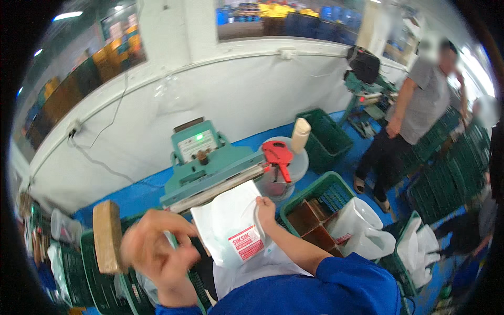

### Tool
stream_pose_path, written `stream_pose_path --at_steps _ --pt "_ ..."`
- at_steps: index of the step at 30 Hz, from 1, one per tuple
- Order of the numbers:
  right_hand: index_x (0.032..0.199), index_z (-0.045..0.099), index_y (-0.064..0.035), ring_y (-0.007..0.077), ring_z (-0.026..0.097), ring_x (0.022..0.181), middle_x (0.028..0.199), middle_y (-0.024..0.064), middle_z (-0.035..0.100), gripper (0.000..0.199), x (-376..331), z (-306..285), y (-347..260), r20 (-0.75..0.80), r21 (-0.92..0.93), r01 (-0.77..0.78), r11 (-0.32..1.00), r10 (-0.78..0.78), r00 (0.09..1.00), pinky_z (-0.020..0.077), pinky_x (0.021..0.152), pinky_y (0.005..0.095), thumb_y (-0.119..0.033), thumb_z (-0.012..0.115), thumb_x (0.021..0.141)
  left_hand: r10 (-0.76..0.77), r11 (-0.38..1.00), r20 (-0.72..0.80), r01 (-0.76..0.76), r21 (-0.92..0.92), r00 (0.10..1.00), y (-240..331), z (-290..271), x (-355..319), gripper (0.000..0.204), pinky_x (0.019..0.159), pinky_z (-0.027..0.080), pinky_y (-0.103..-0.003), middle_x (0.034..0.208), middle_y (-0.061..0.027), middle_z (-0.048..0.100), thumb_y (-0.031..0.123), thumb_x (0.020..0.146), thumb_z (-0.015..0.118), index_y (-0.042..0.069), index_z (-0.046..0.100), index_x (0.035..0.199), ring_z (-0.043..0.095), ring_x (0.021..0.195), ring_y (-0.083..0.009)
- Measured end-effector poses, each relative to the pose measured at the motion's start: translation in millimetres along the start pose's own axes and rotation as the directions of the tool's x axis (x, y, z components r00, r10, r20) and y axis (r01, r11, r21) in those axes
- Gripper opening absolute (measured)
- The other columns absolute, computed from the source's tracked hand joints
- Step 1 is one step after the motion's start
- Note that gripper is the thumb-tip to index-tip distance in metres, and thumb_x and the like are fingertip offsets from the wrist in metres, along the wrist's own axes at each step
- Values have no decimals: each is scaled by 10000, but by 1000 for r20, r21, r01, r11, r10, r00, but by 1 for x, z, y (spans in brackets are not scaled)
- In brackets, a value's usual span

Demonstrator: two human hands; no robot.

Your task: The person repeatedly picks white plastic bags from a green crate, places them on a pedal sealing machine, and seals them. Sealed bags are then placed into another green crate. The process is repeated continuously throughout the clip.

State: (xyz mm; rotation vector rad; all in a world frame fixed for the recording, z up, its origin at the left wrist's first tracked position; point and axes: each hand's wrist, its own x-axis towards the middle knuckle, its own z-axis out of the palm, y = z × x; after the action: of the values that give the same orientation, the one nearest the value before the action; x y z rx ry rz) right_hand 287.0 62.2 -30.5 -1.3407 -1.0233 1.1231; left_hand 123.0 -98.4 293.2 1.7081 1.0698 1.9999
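Observation:
A white plastic bag with a red printed label hangs in front of me, its upper edge close to the green bench sealing machine, whose small green light glows. My right hand is closed on the bag's right edge, thumb on top. To the left of the bag my left hand is raised and smeared by motion. Its fingers look bent, but whether they hold anything I cannot tell. Past the machine's right end, a red handheld tape or label gun lies on a translucent round bucket.
A cream bottle stands on the bucket. To my right are a green crate with brown dividers and white bags. A brown carton sits at left. Another person stands at the right, near stacked green crates.

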Motion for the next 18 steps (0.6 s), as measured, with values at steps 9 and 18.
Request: stream_pose_path --at_steps 9,18 --pt "695 541 49 139 421 642 640 51 507 276 6 2 -1 -90 -153 -39 987 26 996 391 616 340 -165 593 863 -148 853 -474 354 382 868 -59 -36 -27 207 581 410 -233 715 -64 578 194 795 695 12 605 752 514 638 -140" --pt "645 459 39 147 365 614 595 66 438 350 5 -7 1 -16 -60 31 998 -32 999 349 584 339 -195 562 883 -732 536 -483 844 25 479 -226 -19 -186 368 684 435 -308 805 -94 586 318 903 565 -41 549 982 540 717 -168"
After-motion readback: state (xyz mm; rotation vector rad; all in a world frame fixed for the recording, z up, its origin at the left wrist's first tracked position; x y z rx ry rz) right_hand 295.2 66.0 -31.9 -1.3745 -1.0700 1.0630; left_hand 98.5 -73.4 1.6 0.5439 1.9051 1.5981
